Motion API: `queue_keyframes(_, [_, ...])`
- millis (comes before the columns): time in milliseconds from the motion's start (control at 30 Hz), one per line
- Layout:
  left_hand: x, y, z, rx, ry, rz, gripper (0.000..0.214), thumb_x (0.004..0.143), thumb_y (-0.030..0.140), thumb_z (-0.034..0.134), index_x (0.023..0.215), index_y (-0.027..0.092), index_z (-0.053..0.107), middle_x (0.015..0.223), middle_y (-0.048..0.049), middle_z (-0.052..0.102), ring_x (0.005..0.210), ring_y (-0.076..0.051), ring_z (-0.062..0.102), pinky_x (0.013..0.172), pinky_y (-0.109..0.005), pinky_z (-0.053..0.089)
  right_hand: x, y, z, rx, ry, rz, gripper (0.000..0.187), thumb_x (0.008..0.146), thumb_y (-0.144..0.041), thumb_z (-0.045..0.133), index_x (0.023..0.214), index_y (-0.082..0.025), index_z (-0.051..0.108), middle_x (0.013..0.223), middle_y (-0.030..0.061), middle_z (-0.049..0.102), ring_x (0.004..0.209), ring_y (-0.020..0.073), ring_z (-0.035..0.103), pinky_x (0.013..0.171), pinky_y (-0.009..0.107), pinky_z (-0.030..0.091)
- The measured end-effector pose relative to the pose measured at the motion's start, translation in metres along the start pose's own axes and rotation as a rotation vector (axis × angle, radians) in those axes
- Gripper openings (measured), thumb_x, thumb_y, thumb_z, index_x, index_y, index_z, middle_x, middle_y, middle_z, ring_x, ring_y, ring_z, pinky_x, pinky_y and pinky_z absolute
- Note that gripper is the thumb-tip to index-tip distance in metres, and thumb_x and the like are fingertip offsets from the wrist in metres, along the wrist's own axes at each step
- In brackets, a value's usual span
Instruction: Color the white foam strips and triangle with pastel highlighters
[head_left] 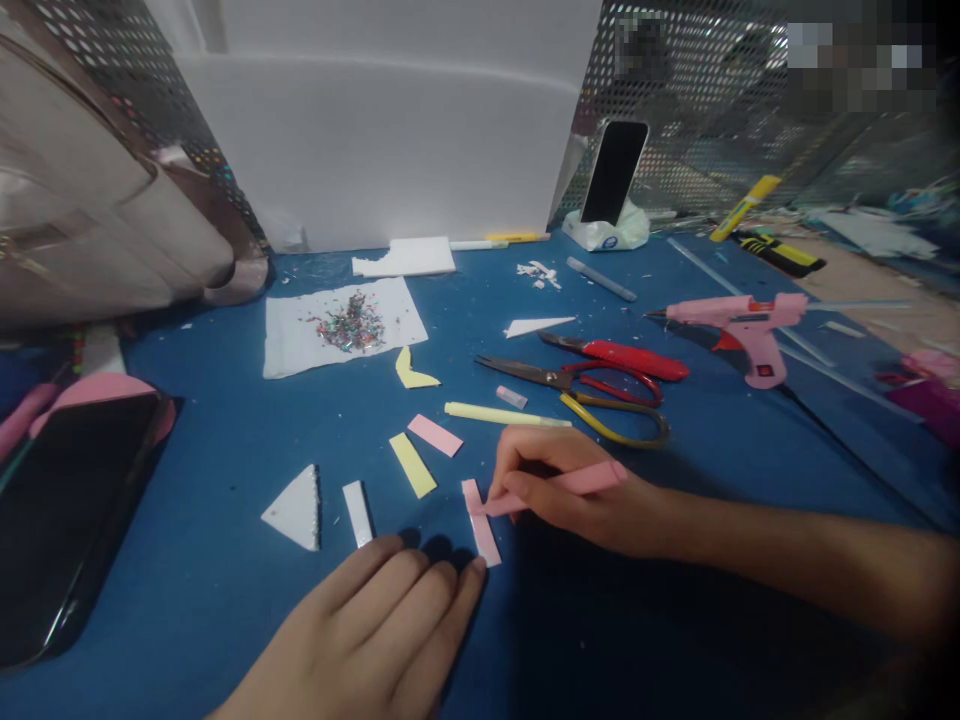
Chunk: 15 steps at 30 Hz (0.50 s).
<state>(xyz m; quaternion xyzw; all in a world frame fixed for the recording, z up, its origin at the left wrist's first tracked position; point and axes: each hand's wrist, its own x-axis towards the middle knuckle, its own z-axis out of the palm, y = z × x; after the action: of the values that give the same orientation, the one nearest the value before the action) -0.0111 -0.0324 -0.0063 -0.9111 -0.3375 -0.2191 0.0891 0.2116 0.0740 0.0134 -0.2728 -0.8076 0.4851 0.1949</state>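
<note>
A pink marker (585,482) is gripped in my right hand (577,490), its tip on a small strip (481,525) that is pink on its face. My left hand (390,620) lies on the table with fingers stretched, and one fingertip touches the lower end of that strip. Just beyond the left fingers are a white strip (358,512) and a white wedge (296,508) with a beaded-looking curved edge. Farther up lie a yellow strip (412,465), another pink strip (436,436), a bent yellow piece (415,370) and a pale yellow marker (502,414).
Scissors (559,378), a red-handled cutting tool (637,358) and a pink glue gun (739,318) lie right. Colourful bits (352,325) sit on white paper (289,345). A phone (616,170) stands at the back; another phone (67,520) and a bag (97,220) are left.
</note>
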Motion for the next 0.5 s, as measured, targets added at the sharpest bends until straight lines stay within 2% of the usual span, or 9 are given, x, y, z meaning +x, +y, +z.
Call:
queue_keyframes(133, [0.0006,0.0000,-0.0007,0.004,0.005,0.007,0.033,0.099,0.010,0.037,0.115,0.011,0.065,0.086,-0.0029,0.067,0.080,-0.017,0.059,0.088,-0.036,0.043,0.0003,-0.0014,-0.0003,0.053,-0.066,-0.001,0.034,0.098,-0.023,0.043,0.066,-0.015,0.051,0.068,-0.0008,0.058,0.063,0.0094,0.053,0.059,0.023,0.040])
queue_keyframes(267, [0.0025,-0.0013,-0.0019,0.013,-0.004,0.011,0.033,0.098,0.009,0.037,0.115,0.011,0.065,0.086,-0.0028,0.067,0.079,-0.016,0.060,0.086,-0.035,0.044,0.0005,-0.0015,-0.0004,0.009,0.017,0.010,0.026,0.097,-0.025,0.048,0.073,-0.015,0.054,0.074,-0.0005,0.057,0.068,0.0103,0.053,0.061,0.023,0.039])
queue_keyframes(400, [0.0022,-0.0016,-0.0034,-0.002,0.010,0.022,0.033,0.099,0.010,0.037,0.116,0.010,0.065,0.086,-0.0032,0.067,0.079,-0.017,0.060,0.087,-0.036,0.044,0.0002,0.0001,0.0002,0.078,-0.060,0.025,0.035,0.100,-0.027,0.044,0.068,-0.015,0.051,0.070,-0.0004,0.058,0.064,0.0097,0.054,0.060,0.023,0.040])
queue_keyframes(500, [0.0013,-0.0011,-0.0042,-0.002,0.000,0.026,0.033,0.099,0.008,0.037,0.115,0.009,0.065,0.085,-0.0031,0.067,0.078,-0.016,0.060,0.086,-0.035,0.044,0.0001,0.0008,0.0003,0.051,0.004,0.028,0.030,0.099,-0.027,0.046,0.073,-0.015,0.054,0.072,-0.0008,0.057,0.065,0.0095,0.052,0.058,0.023,0.039])
